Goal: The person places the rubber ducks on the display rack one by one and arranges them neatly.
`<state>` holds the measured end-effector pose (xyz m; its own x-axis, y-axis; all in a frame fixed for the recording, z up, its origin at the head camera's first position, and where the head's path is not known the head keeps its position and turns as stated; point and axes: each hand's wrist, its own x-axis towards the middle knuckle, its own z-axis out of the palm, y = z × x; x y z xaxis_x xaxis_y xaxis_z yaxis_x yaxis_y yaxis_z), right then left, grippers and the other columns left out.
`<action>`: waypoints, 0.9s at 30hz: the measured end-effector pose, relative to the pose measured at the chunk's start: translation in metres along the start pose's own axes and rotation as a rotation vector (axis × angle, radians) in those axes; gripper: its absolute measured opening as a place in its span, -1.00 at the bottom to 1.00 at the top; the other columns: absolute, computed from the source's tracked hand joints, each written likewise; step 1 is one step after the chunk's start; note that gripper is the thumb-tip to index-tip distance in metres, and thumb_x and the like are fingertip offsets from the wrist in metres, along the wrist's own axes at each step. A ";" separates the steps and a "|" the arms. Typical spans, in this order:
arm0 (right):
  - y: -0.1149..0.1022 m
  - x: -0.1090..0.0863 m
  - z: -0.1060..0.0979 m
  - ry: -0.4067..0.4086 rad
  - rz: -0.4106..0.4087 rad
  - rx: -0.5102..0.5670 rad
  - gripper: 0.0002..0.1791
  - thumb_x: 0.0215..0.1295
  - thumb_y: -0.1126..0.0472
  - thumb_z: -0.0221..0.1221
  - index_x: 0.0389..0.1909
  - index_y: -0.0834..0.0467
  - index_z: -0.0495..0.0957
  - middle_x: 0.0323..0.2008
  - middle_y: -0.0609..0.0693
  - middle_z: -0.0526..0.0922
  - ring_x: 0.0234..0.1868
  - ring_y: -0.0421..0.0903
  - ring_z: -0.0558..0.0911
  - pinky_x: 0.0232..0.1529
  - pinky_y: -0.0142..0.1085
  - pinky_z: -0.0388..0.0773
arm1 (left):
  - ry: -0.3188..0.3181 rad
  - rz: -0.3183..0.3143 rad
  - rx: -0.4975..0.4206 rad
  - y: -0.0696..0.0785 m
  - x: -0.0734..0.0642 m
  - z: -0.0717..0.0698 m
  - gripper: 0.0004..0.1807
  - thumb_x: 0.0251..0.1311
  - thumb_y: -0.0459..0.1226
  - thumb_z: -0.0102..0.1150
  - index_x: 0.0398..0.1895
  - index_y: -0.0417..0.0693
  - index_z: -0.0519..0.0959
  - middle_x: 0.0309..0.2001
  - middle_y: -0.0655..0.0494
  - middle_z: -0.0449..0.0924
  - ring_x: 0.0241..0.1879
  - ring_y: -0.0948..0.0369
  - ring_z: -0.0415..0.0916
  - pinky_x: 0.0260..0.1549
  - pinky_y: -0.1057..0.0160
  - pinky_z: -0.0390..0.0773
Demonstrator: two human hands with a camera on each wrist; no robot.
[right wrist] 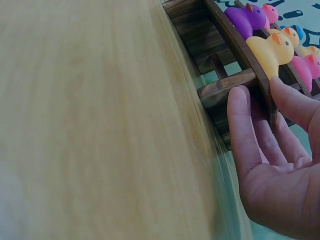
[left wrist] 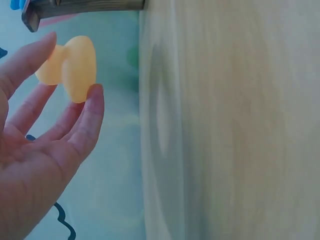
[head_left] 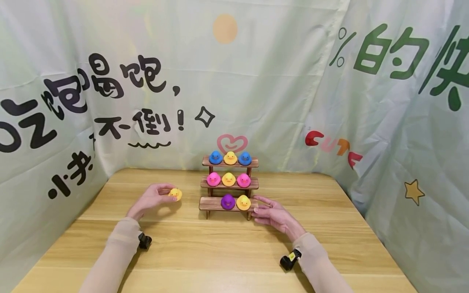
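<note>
My left hand (head_left: pixel 156 197) pinches a yellow rubber duck (head_left: pixel 175 194) between thumb and fingertips, held above the table to the left of a three-tier wooden display stand (head_left: pixel 210 202). In the left wrist view the duck (left wrist: pixel 80 67) is seen from its side. My right hand (head_left: pixel 275 216) grips the right end of the stand's bottom shelf; in the right wrist view its thumb lies by the shelf edge, with the fingers at the leg below. On that shelf sit a purple duck (head_left: pixel 228 202) and a yellow duck (head_left: pixel 243 202), with bare shelf left of them.
The middle shelf bears pink ducks (head_left: pixel 213 179) either side of a yellow duck (head_left: pixel 229 179). On top, blue ducks (head_left: pixel 215 157) flank another yellow duck (head_left: pixel 230 158). A printed curtain (head_left: pixel 271 101) hangs behind the wooden table (head_left: pixel 216 256).
</note>
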<state>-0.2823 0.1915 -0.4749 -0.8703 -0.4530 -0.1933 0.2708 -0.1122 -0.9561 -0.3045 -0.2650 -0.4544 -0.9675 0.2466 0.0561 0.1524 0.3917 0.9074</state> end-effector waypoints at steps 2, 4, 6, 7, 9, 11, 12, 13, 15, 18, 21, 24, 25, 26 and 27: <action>0.000 0.000 0.000 -0.002 -0.001 0.003 -0.24 0.38 0.38 0.11 0.52 0.20 0.01 -0.12 -0.02 0.67 -0.01 -0.03 0.67 0.08 -0.13 0.60 | -0.001 0.003 -0.013 0.001 0.000 0.002 -0.40 0.08 -0.23 0.43 0.18 -0.28 0.49 0.09 -0.24 0.60 0.11 -0.05 0.56 -0.01 0.26 0.59; 0.001 0.000 0.000 -0.003 -0.003 0.002 -0.24 0.38 0.38 0.11 0.52 0.20 0.01 -0.12 -0.02 0.68 -0.01 -0.03 0.68 0.08 -0.13 0.60 | -0.003 -0.003 -0.020 0.002 0.000 0.006 -0.41 0.08 -0.25 0.43 0.17 -0.28 0.49 0.08 -0.23 0.60 0.09 -0.04 0.57 -0.01 0.26 0.59; 0.000 0.000 0.000 -0.002 -0.004 0.001 -0.24 0.38 0.38 0.11 0.52 0.20 0.01 -0.12 -0.02 0.68 -0.01 -0.03 0.68 0.09 -0.12 0.60 | -0.007 -0.004 -0.021 0.004 0.001 0.010 -0.43 0.08 -0.26 0.42 0.16 -0.28 0.50 0.07 -0.21 0.61 0.08 -0.01 0.58 -0.01 0.26 0.59; 0.000 0.000 0.000 0.000 -0.004 0.000 -0.24 0.38 0.38 0.12 0.52 0.20 0.01 -0.11 -0.01 0.68 -0.01 -0.03 0.68 0.08 -0.13 0.60 | -0.006 -0.005 -0.023 0.004 0.001 0.013 -0.44 0.09 -0.26 0.42 0.16 -0.27 0.50 0.06 -0.20 0.62 0.07 0.01 0.58 -0.02 0.26 0.59; 0.000 0.000 0.000 0.002 -0.002 -0.002 -0.24 0.38 0.37 0.13 0.52 0.20 0.02 -0.11 0.00 0.67 -0.01 -0.02 0.67 0.08 -0.13 0.61 | 0.004 -0.013 -0.038 0.007 0.001 0.018 -0.46 0.08 -0.27 0.42 0.14 -0.26 0.51 0.03 -0.17 0.63 0.05 0.03 0.59 -0.02 0.24 0.60; 0.000 0.000 0.000 0.002 -0.001 -0.004 -0.24 0.38 0.37 0.13 0.52 0.19 0.01 -0.10 0.01 0.66 0.00 -0.02 0.67 0.07 -0.14 0.61 | 0.014 -0.013 -0.054 0.011 0.001 0.023 -0.46 0.09 -0.27 0.42 0.14 -0.26 0.51 0.02 -0.15 0.64 0.04 0.05 0.59 -0.02 0.24 0.61; 0.000 0.000 0.000 0.002 0.000 -0.006 -0.23 0.38 0.37 0.13 0.52 0.19 0.01 -0.09 0.02 0.65 0.00 -0.02 0.67 0.07 -0.15 0.61 | 0.015 -0.010 -0.056 0.012 0.001 0.026 -0.46 0.09 -0.27 0.41 0.15 -0.27 0.51 0.03 -0.16 0.64 0.04 0.05 0.59 -0.02 0.24 0.61; 0.000 0.000 0.000 0.002 0.000 -0.006 -0.23 0.38 0.37 0.13 0.52 0.20 0.00 -0.08 0.02 0.64 0.01 -0.01 0.67 0.06 -0.15 0.61 | 0.025 -0.014 -0.066 0.014 0.001 0.029 -0.45 0.09 -0.26 0.42 0.15 -0.26 0.51 0.03 -0.15 0.64 0.05 0.05 0.59 -0.02 0.24 0.61; 0.001 -0.001 0.000 -0.001 -0.002 -0.011 -0.24 0.39 0.37 0.12 0.53 0.20 -0.01 -0.06 0.04 0.63 0.01 -0.01 0.67 0.07 -0.15 0.61 | 0.035 -0.012 -0.078 0.018 0.001 0.033 -0.44 0.09 -0.27 0.41 0.16 -0.26 0.50 0.06 -0.17 0.62 0.09 0.02 0.57 0.00 0.25 0.60; 0.002 -0.001 0.001 0.000 -0.006 -0.011 -0.24 0.39 0.37 0.11 0.52 0.21 -0.01 -0.03 0.07 0.63 0.02 -0.01 0.66 0.08 -0.14 0.61 | 0.052 -0.007 -0.090 0.023 0.000 0.040 -0.43 0.11 -0.27 0.40 0.19 -0.28 0.48 0.11 -0.21 0.59 0.16 -0.06 0.52 0.03 0.25 0.58; 0.003 -0.002 0.001 0.002 -0.005 -0.006 -0.24 0.39 0.38 0.11 0.52 0.21 0.00 -0.02 0.07 0.63 0.01 -0.01 0.67 0.07 -0.14 0.61 | 0.067 -0.005 -0.112 0.030 -0.001 0.046 -0.42 0.10 -0.28 0.40 0.19 -0.28 0.48 0.13 -0.24 0.57 0.20 -0.12 0.48 0.05 0.21 0.58; 0.003 0.000 0.001 0.006 -0.003 -0.004 -0.24 0.38 0.39 0.11 0.52 0.21 0.00 -0.05 0.04 0.64 -0.01 -0.02 0.67 0.05 -0.14 0.62 | 0.065 -0.004 -0.129 0.035 -0.002 0.051 -0.42 0.08 -0.28 0.42 0.18 -0.27 0.49 0.14 -0.23 0.57 0.20 -0.11 0.48 0.04 0.24 0.58; 0.002 0.000 0.000 0.007 -0.003 -0.003 -0.24 0.38 0.39 0.11 0.52 0.20 0.01 -0.06 0.04 0.65 -0.01 -0.02 0.68 0.05 -0.14 0.62 | 0.065 -0.002 -0.128 0.037 -0.003 0.053 -0.42 0.08 -0.27 0.43 0.17 -0.27 0.50 0.14 -0.22 0.57 0.20 -0.11 0.48 0.04 0.24 0.58; 0.002 0.001 0.000 0.006 -0.005 -0.005 -0.25 0.38 0.39 0.11 0.52 0.21 0.01 -0.06 0.03 0.65 -0.02 -0.03 0.68 0.05 -0.14 0.62 | 0.061 0.005 -0.128 0.038 -0.003 0.055 -0.43 0.08 -0.26 0.43 0.17 -0.26 0.50 0.14 -0.22 0.57 0.20 -0.10 0.48 0.03 0.25 0.58; 0.001 0.001 -0.001 0.008 -0.008 -0.009 -0.25 0.38 0.39 0.11 0.51 0.21 0.02 -0.05 0.02 0.64 -0.02 -0.03 0.68 0.05 -0.14 0.62 | 0.056 0.010 -0.131 0.039 -0.003 0.056 -0.43 0.08 -0.26 0.43 0.17 -0.26 0.50 0.13 -0.21 0.57 0.20 -0.10 0.48 0.03 0.27 0.58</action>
<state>-0.2831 0.1914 -0.4766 -0.8757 -0.4451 -0.1872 0.2601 -0.1082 -0.9595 -0.2842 -0.2004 -0.4425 -0.9764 0.1983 0.0854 0.1381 0.2694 0.9531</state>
